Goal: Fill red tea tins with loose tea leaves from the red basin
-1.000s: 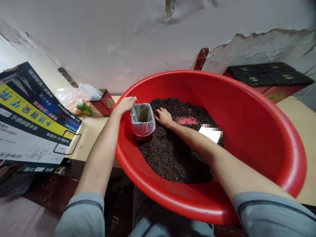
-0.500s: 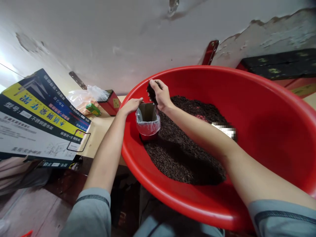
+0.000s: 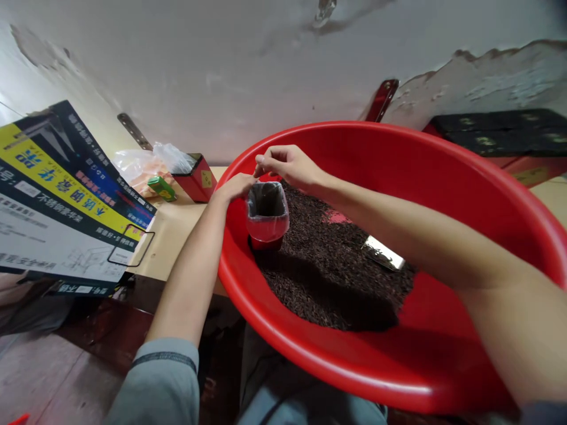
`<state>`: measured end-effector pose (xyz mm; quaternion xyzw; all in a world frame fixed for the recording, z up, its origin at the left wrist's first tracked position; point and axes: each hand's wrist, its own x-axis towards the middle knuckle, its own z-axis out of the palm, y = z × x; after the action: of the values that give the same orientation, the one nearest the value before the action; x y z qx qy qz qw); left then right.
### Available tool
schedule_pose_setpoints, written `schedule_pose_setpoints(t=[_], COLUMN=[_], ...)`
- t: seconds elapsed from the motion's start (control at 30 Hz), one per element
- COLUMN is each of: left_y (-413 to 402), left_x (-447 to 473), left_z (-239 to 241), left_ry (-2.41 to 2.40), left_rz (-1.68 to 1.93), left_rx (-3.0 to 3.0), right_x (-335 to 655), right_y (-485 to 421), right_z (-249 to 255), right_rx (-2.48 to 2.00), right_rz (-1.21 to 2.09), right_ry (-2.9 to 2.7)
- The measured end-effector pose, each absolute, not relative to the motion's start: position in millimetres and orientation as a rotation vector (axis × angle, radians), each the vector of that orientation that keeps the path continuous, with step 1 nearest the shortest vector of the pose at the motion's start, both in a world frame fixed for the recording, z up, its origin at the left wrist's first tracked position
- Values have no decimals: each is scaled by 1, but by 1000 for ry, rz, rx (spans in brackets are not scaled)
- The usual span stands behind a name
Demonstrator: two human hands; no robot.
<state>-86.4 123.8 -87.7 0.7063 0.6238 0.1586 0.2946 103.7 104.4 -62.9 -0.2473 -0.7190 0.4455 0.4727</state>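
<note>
A small red box lined with a clear plastic bag (image 3: 267, 229) stands at the left side of a big red basin (image 3: 425, 391). The bag's edge is folded down over the box's outside. My left hand (image 3: 238, 186) is at the far left corner of the box, its fingertips closed on the bag's edge. Just above, my right hand (image 3: 296, 166) is pinched, its fingertips meeting those of the left; whatever they hold is too small to make out. Loose dark tea leaves (image 3: 328, 277) cover the basin's floor beside the box.
A shiny flat rectangular object (image 3: 383, 252) lies on the leaves. Left of the basin are another red box (image 3: 195, 180), a green packet (image 3: 161, 188) and a large printed carton (image 3: 66, 206). Dark-topped red boxes (image 3: 500, 133) stand behind right, near the wall.
The clump of tea leaves has left my right hand, which has shifted left to my left fingertips. Leaves now show inside the lined box. The camera view has shifted slightly.
</note>
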Motion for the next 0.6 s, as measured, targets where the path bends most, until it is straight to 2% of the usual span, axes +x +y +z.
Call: schedule_pose_setpoints(t=[0.1,0.2,0.27,0.37,0.47,0.6], left_y=[125,128,129,130,129,128], left_x=[-86,-86,-86,-87,-89,-89], left_z=[-87,-88,-88,-89,-89,-88], left_ry=[1651,1674,1662,1646,1643,1659], left_rz=[403,396,389,392,392,384], left_rx=[1843,1832,1823,1823,1863,1858], right_x=[132,157,166,167,166,173], right_y=[107,89,70,49,52,80], right_z=[-92,-149,-189,-229,-236,-222], right_rx=[-852,-1295,-1578,-1584,-1476,-1427], right_rz=[741,424,450,319,150,249], right_ry=[-1802,-1931,-2182,-2506,-2605,-2686])
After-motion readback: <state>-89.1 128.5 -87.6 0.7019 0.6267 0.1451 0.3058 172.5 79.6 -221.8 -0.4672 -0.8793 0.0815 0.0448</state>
